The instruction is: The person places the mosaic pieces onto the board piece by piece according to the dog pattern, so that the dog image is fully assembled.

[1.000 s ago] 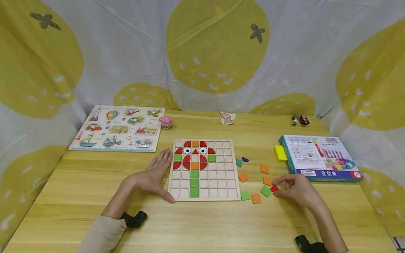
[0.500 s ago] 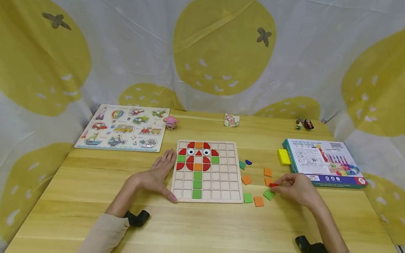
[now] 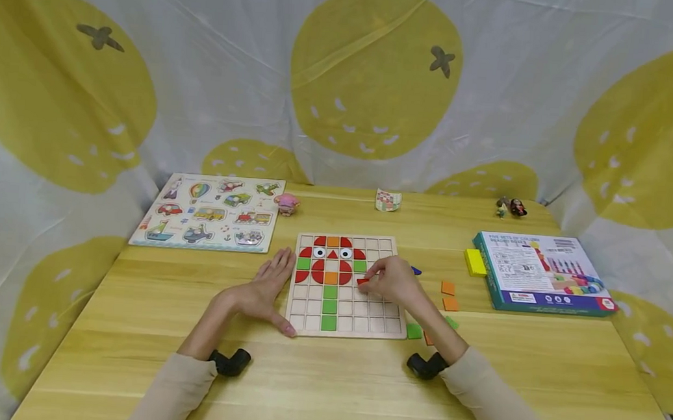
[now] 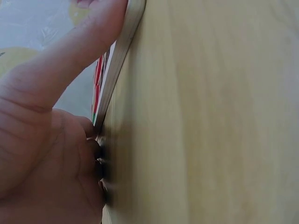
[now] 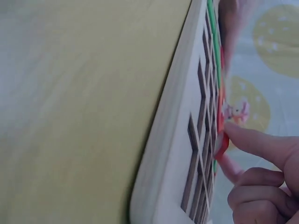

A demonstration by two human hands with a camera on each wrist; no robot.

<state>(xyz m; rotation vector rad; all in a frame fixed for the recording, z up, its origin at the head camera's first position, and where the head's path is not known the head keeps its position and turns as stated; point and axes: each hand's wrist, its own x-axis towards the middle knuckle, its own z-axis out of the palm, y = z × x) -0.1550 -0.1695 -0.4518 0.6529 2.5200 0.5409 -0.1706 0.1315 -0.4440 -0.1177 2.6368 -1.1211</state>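
Observation:
A wooden grid board [image 3: 344,308] lies mid-table, with red, orange and green tiles and two eye tiles set in its cells. My left hand [image 3: 257,295] rests along its left edge, fingers straight, the thumb at the near left corner. Over the board's right half, my right hand [image 3: 394,282] pinches a small red tile [image 5: 224,143] between thumb and fingertip. In the right wrist view the tile is tilted just above the grid, and whether it touches the board I cannot tell. The right hand and forearm hide some cells and part of the loose tiles.
Right of the board lie loose orange tiles [image 3: 448,287], green tiles [image 3: 414,331] and a blue piece [image 3: 416,271]. A boxed set [image 3: 543,273] with a yellow block [image 3: 476,263] stands farther right. A vehicle puzzle [image 3: 207,214], pink figurine [image 3: 287,204] and patterned card [image 3: 388,200] lie behind.
My right hand has picked the red tile up from among the loose tiles and carried it left over the board. The left hand stays at the board's left edge.

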